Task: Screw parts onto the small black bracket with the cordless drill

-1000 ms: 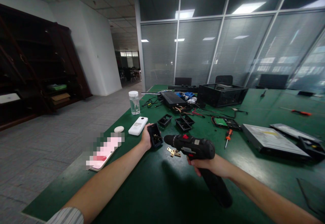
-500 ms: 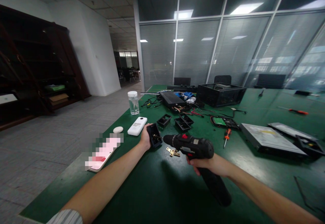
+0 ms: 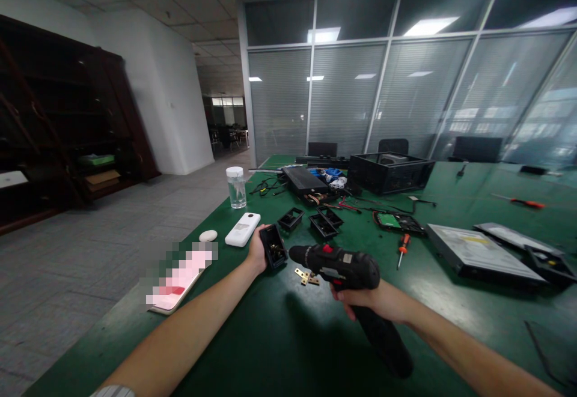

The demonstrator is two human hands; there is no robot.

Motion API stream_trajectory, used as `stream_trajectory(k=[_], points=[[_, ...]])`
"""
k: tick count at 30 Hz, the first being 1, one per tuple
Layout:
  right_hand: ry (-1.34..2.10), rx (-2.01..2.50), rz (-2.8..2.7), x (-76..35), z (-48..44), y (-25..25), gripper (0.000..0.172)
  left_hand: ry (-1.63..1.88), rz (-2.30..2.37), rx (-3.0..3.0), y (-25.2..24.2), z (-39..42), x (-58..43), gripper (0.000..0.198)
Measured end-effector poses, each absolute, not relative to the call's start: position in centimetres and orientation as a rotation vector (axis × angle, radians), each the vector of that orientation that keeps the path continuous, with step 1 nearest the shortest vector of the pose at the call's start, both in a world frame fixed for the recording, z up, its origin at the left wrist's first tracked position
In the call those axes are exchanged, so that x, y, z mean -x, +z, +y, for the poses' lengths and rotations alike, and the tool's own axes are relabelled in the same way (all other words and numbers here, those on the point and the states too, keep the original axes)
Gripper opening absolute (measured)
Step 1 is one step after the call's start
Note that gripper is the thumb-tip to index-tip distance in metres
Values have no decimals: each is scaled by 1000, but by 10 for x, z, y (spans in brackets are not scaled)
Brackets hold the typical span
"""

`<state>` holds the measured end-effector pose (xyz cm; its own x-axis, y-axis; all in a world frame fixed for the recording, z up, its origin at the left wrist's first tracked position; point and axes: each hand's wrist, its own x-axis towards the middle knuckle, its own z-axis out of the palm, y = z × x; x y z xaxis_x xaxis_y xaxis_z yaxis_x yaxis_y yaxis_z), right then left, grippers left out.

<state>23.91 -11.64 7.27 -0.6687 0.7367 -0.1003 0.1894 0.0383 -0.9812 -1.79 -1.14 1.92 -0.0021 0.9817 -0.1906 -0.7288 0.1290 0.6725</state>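
Note:
My left hand (image 3: 258, 253) grips a small black rectangular box (image 3: 273, 247) by its left side, its open face tilted toward me with brass-coloured metal inside. In my right hand (image 3: 360, 298) is a black cordless drill (image 3: 340, 262), its chuck pointing left at the box. A small gap seems to lie between the drill's front end and the box; I cannot make out a bit. Below the chuck, several brass-coloured metal strips (image 3: 307, 277) lie on the green table (image 3: 252, 337). Similar black boxes (image 3: 323, 226) stand just beyond.
Leftward are a white power bank (image 3: 242, 229), a round white case (image 3: 208, 236), a pinkish phone (image 3: 180, 283) and a lidded clear jar (image 3: 236, 187). Rightward lie an orange screwdriver (image 3: 404, 247) and a flat metal drive (image 3: 482, 259). A black computer case (image 3: 390, 173) stands at the back.
The view has tilted up slightly, so the table things sit a little lower. Both hands keep their grip, with the drill and box in nearly the same places.

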Motion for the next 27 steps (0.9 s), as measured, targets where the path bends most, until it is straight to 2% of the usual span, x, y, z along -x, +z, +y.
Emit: stream_trajectory(k=[6,12,27], points=[[1607,966,-1976,-238,-119,80,19,1418,717,-495,15,-9,20,23],[1586,1009,-1979,-238,-119,80,22,1381,722,-503,10,-6,22,28],[1563,1000,-2010,-237,-119,81,22,1387,705,-512,13,-8,20,27]])
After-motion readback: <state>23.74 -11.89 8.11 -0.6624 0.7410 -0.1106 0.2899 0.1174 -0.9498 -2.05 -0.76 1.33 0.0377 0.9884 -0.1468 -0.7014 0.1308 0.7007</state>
